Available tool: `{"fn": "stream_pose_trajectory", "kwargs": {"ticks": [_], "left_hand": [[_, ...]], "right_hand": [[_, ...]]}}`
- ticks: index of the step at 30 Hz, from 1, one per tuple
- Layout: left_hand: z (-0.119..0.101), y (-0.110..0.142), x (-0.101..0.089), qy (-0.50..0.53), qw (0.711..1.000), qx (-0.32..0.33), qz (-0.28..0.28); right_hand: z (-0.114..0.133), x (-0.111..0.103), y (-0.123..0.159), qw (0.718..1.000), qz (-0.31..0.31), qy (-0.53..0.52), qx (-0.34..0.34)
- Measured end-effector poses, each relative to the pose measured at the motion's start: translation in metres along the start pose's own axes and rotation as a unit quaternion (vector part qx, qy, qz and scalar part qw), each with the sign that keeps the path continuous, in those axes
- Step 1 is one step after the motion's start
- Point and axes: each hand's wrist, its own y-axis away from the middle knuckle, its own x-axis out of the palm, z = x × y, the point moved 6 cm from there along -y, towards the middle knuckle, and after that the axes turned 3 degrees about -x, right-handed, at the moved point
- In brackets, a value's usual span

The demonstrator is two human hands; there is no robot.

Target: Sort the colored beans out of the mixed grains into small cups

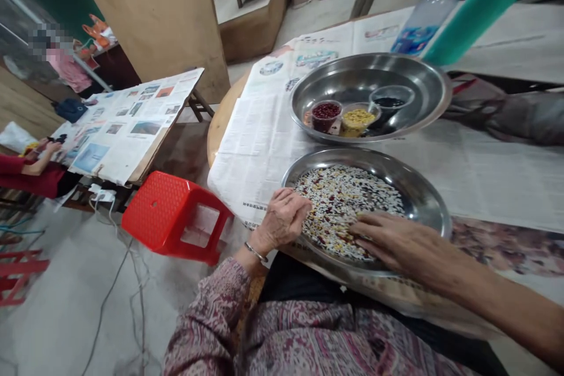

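In front of me sits a round steel tray (434, 211) with white rice-like grains (337, 194) spread over it, mixed with dark red, yellow and black beans. At its left rim, my left hand (284, 214) is closed, fingers curled together; what they hold, if anything, is hidden. My right hand (392, 241) reaches in from the right, fingers stretched out, their tips touching the grains. Behind it stands a second steel tray (308, 79) with clear cups: one of dark red beans (326, 114), one of yellow split beans (358, 118), one of black beans (390, 102).
Newspaper (255, 147) covers the table. A plastic bottle (425, 17) and a green tube-like object (484, 9) stand beyond the far tray. Another person's grey sleeve (511, 111) lies at right. A red stool (158, 211), cables and a second papered table (145, 117) with people are at left.
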Motion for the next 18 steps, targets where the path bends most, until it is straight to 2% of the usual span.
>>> {"fn": "stream_pose_trajectory", "kwargs": {"ticks": [1, 2, 6, 9, 14, 16, 18], "left_hand": [[0.0, 0.0, -0.001, 0.006, 1.0, 0.005, -0.007], [-0.001, 0.0, -0.002, 0.013, 1.0, 0.011, -0.016], [-0.003, -0.001, -0.007, 0.033, 0.997, 0.039, -0.051], [-0.003, -0.001, -0.01, 0.039, 0.995, 0.047, -0.075], [-0.005, -0.001, -0.014, 0.045, 0.991, 0.063, -0.105], [-0.006, -0.001, -0.015, 0.052, 0.99, 0.066, -0.109], [-0.006, -0.001, -0.015, 0.055, 0.991, 0.061, -0.108]], "right_hand": [[0.004, 0.006, -0.009, 0.999, 0.038, 0.01, -0.033], [0.007, 0.007, -0.02, 0.998, 0.043, 0.023, -0.051], [0.004, 0.009, -0.059, 0.994, 0.038, 0.097, -0.026], [0.01, 0.016, -0.071, 0.991, 0.048, 0.125, -0.014], [0.038, 0.026, -0.055, 0.987, 0.08, 0.089, -0.104], [0.033, 0.019, -0.043, 0.986, 0.08, 0.096, -0.112], [0.014, 0.006, -0.034, 0.987, 0.063, 0.124, -0.086]]}}
